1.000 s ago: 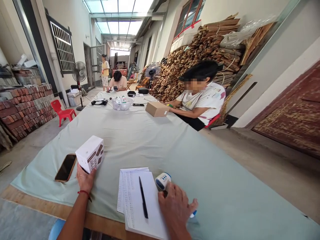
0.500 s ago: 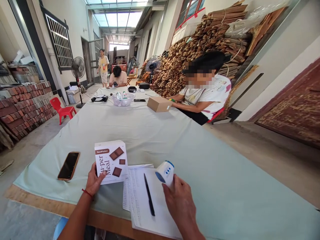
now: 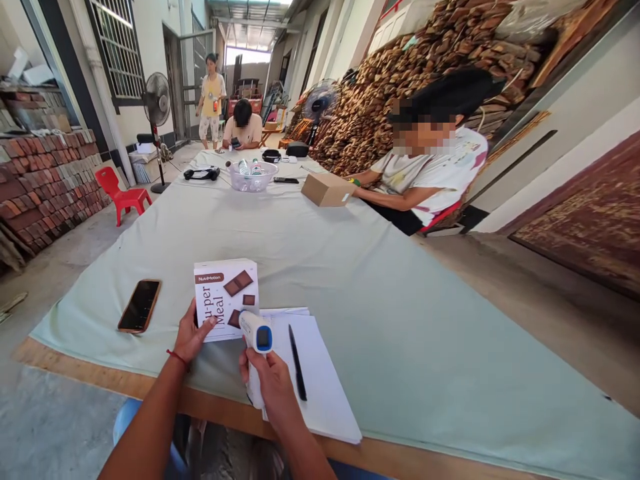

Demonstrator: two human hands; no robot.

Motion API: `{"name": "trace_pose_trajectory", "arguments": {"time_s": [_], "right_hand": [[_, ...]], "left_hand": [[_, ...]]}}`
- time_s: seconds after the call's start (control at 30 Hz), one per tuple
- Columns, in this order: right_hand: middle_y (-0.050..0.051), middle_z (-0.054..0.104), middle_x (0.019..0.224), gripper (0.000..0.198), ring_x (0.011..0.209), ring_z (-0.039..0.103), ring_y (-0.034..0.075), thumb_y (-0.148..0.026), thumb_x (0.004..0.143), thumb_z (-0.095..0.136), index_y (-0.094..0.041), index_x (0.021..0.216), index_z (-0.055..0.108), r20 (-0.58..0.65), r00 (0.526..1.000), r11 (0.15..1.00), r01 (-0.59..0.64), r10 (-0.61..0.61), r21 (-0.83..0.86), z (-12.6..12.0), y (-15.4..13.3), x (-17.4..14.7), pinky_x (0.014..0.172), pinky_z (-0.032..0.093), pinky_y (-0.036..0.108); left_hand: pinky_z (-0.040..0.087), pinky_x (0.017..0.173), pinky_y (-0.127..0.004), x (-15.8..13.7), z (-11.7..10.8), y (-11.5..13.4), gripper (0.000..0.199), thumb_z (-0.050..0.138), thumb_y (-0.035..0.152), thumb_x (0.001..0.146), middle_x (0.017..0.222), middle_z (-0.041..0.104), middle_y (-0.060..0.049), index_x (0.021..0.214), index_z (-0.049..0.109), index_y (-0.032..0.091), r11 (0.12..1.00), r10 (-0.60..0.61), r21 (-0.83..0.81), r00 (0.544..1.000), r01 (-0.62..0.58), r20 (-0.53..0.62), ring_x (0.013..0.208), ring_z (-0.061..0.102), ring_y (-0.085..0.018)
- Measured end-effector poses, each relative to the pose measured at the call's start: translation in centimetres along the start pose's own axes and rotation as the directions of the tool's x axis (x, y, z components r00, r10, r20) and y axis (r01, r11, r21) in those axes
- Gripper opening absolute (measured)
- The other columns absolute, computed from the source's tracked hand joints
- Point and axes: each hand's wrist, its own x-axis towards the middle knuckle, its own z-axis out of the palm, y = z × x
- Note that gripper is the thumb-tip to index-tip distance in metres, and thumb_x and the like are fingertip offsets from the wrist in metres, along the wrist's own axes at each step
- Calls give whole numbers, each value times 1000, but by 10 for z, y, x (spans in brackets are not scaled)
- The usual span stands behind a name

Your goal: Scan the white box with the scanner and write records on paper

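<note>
My left hand (image 3: 193, 335) grips the lower left side of a white box (image 3: 227, 290) printed with brown chocolate pieces, its thumb across the front. My right hand (image 3: 270, 373) is wrapped around the handle of a white and blue infrared thermometer gun (image 3: 256, 333). The thermometer's front end points at the box's lower right corner, and its small screen faces me. Beneath my right hand lies a stack of paper sheets (image 3: 325, 380), partly covered by the hand and the thermometer. A black pen (image 3: 297, 363) rests on the sheets.
A phone (image 3: 140, 305) lies left of the box on the cloth-covered table (image 3: 400, 333). Farther back stand a clear plastic basin (image 3: 253, 179) with bottles and a cardboard box (image 3: 327, 190). A person sits at the right edge; two others are at the far end.
My right hand has carried the thermometer left, from over the papers to the box's lower right corner, and turned it around. The left hand still holds the box. The view has tilted down slightly.
</note>
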Motion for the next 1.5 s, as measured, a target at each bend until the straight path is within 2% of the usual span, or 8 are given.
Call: {"name": "trace_pose_trajectory", "arguments": {"time_s": [0.2, 0.33, 0.5, 0.6, 1.03, 1.23, 1.4, 1.5], "right_hand": [[0, 55, 52, 43, 51, 48, 14, -59, 72, 65, -16, 69, 60, 20, 999, 999, -47, 48, -27, 9, 10, 7, 52, 38, 26], [2, 58, 54, 45, 53, 52, 15, -61, 74, 61, -17, 71, 59, 13, 999, 998, -43, 43, -42, 15, 18, 12, 56, 40, 27], [3, 59, 53, 46, 51, 54, 16, -62, 79, 52, -18, 64, 55, -20, 1000, 981, -28, 24, -191, 20, 14, 12, 57, 40, 28], [4, 59, 52, 46, 51, 54, 16, -61, 79, 51, -18, 62, 54, -23, 1000, 975, -21, 17, -220, 21, 11, 11, 57, 41, 28], [3, 58, 49, 44, 49, 53, 16, -60, 78, 50, -19, 62, 52, 1, 1000, 979, -25, 25, -202, 18, 8, 13, 55, 40, 27], [3, 57, 49, 47, 50, 53, 16, -60, 80, 49, -20, 56, 51, 20, 999, 964, -32, 38, -264, 17, 6, 12, 57, 40, 28], [1, 56, 50, 42, 52, 51, 16, -59, 78, 53, -19, 63, 52, 6, 998, 983, -64, 66, -170, 16, 10, 13, 57, 39, 28], [-1, 55, 52, 34, 52, 48, 15, -52, 75, 58, -19, 69, 53, 8, 994, 987, -106, 107, -117, 11, 7, 11, 55, 37, 27]], "left_hand": [[51, 88, -38, 2, 0, 1, 60, 64, 53, 79, 113, 68, -9, 125, 53, 16, 1000, -11, 2, 1000, 11, 15, 103, 63, -26], [51, 88, -38, 4, -2, 1, 60, 62, 54, 80, 113, 68, -9, 126, 53, 16, 999, -14, 32, 1000, 14, 22, 102, 63, -27], [51, 88, -39, 4, -2, 4, 59, 60, 55, 81, 113, 68, -9, 125, 54, 16, 999, 16, 40, 1000, -17, 24, 102, 64, -27], [51, 88, -38, 4, -1, 4, 56, 60, 54, 81, 113, 68, -9, 122, 55, 16, 999, 15, 37, 1000, -16, 18, 102, 63, -26], [53, 85, -39, 5, -1, 4, 58, 61, 54, 80, 111, 69, -10, 122, 55, 15, 1000, 4, 17, 1000, -4, 16, 99, 64, -26], [53, 86, -40, 5, -2, 4, 58, 63, 53, 79, 110, 69, -10, 122, 54, 15, 1000, -1, 26, 1000, 0, 21, 100, 64, -27], [53, 84, -40, 4, -1, 5, 70, 75, 47, 68, 108, 68, -9, 126, 48, 17, 1000, -23, 22, 999, 22, 46, 96, 64, -26], [53, 85, -41, 5, 0, 3, 72, 75, 46, 69, 110, 66, -9, 129, 45, 18, 1000, 3, 19, 998, -4, 58, 99, 63, -26]]}}
